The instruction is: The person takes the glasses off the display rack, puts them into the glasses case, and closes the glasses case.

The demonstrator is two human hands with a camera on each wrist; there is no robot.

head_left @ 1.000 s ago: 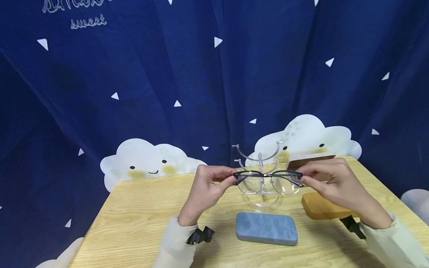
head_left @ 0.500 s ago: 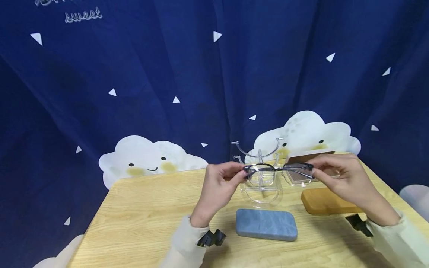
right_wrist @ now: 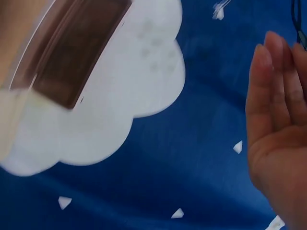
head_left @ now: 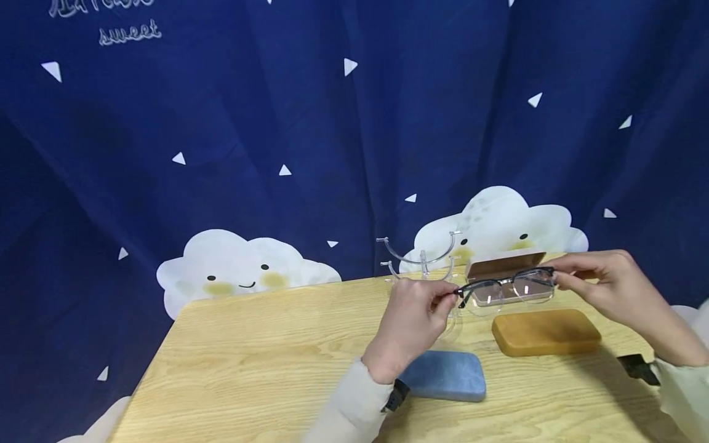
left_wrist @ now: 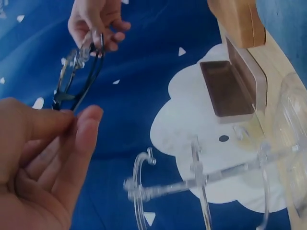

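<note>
Held up between both hands is a pair of glasses (head_left: pixel 505 281) with a black upper rim and clear lenses. My left hand (head_left: pixel 410 323) pinches its left end between thumb and fingers. At the other end, my right hand (head_left: pixel 623 292) pinches the right corner. The glasses hang in front of an open glasses case (head_left: pixel 501 266) with a brown inside, apart from it as far as I can tell. In the left wrist view the folded-back temples (left_wrist: pixel 93 79) show between the hands. The right wrist view shows only a sliver of them at its edge.
A clear tiered glasses stand (head_left: pixel 424 261) rises behind my left hand, partly hidden. An orange glasses case (head_left: pixel 545 333) lies closed below the glasses. A blue case (head_left: pixel 451 376) lies nearer, partly covered by the left wrist. A patterned navy curtain (head_left: pixel 310 123) hangs behind the table (head_left: pixel 249 357).
Both hands have carried the glasses to the right, from in front of the clear stand to in front of the open case. The glasses now tilt, right end higher.
</note>
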